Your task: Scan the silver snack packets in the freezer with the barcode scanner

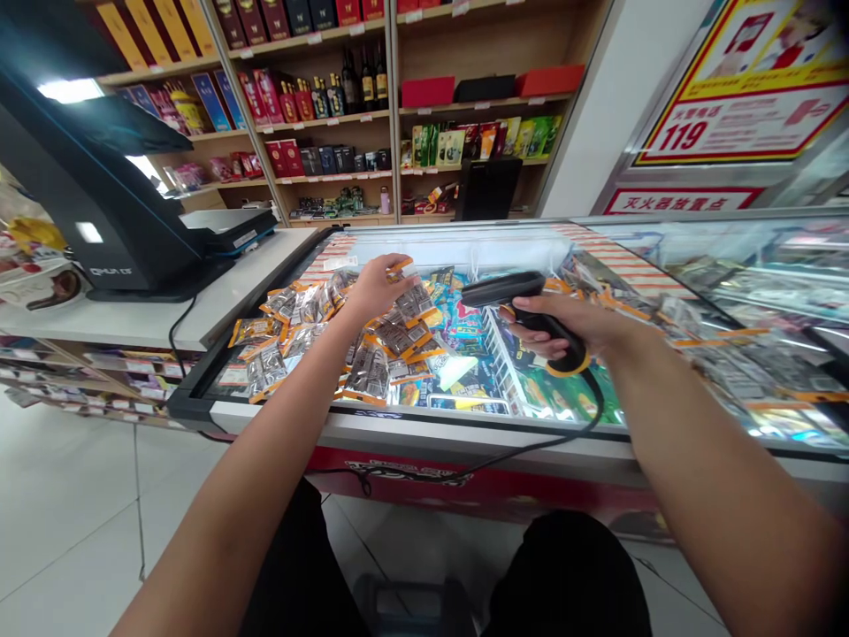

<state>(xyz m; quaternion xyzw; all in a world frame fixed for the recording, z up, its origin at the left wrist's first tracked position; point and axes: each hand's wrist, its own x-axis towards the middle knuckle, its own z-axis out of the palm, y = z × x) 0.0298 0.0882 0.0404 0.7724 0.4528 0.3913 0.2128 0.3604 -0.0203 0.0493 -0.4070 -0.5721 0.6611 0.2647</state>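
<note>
In the head view my right hand (570,320) grips the handle of a black barcode scanner (505,287), its head pointing left over the freezer. A black cable (523,449) runs from the handle down across the freezer front. My left hand (379,287) pinches the upper edge of a small silver snack packet (415,296) with orange ends. Under and around that hand, similar packets (368,367) lie heaped on the freezer's glass top. Another spread of orange-edged packets (743,363) lies to the right, beyond my right forearm.
Below the glass, the chest freezer (279,416) holds colourful packages and a white wire divider (500,354). At left, a counter (133,323) carries a black checkout terminal (99,203). Shelves (325,124) of bottles and boxes stand behind. A red-and-yellow sign (749,97) hangs at right.
</note>
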